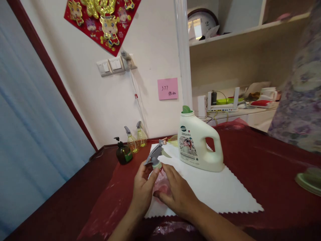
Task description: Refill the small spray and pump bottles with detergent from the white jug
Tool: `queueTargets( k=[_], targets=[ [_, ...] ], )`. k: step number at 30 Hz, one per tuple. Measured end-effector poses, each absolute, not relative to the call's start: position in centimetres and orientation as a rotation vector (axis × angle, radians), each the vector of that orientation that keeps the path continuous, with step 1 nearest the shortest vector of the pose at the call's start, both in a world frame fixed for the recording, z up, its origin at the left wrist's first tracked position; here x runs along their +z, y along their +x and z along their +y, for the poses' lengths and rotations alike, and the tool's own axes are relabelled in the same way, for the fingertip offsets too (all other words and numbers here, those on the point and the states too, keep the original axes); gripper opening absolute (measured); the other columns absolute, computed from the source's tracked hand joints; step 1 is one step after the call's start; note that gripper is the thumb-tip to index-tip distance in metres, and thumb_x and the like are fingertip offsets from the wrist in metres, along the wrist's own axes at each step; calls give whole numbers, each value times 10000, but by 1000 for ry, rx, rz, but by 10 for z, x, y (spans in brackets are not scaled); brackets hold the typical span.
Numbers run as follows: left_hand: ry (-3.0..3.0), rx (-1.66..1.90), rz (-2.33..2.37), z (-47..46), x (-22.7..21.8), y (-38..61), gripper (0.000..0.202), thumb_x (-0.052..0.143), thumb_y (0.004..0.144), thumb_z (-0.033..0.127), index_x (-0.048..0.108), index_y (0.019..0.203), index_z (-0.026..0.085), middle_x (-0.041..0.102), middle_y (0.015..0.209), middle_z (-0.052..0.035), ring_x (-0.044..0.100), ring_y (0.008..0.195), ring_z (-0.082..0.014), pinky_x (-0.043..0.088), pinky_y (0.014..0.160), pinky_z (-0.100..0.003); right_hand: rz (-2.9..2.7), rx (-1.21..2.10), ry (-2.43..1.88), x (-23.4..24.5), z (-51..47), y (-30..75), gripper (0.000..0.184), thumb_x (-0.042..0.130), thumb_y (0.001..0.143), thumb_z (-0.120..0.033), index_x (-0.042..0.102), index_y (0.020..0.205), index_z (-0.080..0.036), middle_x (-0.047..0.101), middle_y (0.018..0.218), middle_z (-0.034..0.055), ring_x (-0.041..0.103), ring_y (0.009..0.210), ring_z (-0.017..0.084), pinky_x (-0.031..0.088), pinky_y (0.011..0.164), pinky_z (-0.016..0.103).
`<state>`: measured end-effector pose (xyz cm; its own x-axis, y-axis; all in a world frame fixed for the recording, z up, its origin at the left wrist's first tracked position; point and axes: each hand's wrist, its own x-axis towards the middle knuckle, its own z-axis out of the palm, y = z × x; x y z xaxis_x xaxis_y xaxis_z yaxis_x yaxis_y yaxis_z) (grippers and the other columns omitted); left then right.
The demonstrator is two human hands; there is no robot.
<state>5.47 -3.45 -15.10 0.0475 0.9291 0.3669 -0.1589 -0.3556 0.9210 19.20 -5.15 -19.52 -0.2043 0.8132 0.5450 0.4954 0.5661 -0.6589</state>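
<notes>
Between my hands stands a clear pink spray bottle with a grey trigger head and a pale green collar. My left hand is closed on its left side, the thumb up near the collar. Around the right side of the bottle's body wraps my right hand. Under the bottle lies a white cloth with a zigzag edge. Just behind and to the right, a large pale green detergent jug stands upright on the cloth, with a green piece in its open neck.
At the back left stand a dark pump bottle and two yellowish spray bottles with grey heads. A green lid-like object lies at the right edge. Dark red sheeting covers the table; a blue curtain hangs left.
</notes>
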Motion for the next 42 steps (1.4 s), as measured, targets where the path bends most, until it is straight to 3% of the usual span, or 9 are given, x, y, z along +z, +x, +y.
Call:
queueTargets(
  k=[20, 27, 42],
  targets=[
    [1376, 1489, 862, -35, -152, 56, 354, 817, 772, 339, 696, 1078, 209, 739, 1119, -80, 668, 1109, -264, 491, 1000, -391, -1869, 440, -1066, -198, -52, 193, 810, 716, 816, -297, 317, 1500, -123, 449, 1490, 193, 416, 1402, 298, 373, 1169, 486],
    [1382, 1485, 871, -34, -152, 54, 352, 822, 771, 338, 700, 1073, 203, 737, 1102, -77, 674, 1069, -245, 502, 972, -369, -1871, 453, -1057, -193, -53, 193, 806, 709, 814, -286, 306, 1504, -180, 463, 1482, 166, 446, 1378, 288, 397, 1148, 492],
    [1351, 1485, 855, -34, -153, 55, 361, 828, 757, 353, 703, 1063, 209, 737, 1095, -78, 667, 1088, -259, 510, 977, -383, -1888, 451, -1072, -194, -55, 194, 799, 678, 802, -247, 321, 1505, -116, 457, 1489, 179, 428, 1390, 276, 378, 1168, 452]
  ],
)
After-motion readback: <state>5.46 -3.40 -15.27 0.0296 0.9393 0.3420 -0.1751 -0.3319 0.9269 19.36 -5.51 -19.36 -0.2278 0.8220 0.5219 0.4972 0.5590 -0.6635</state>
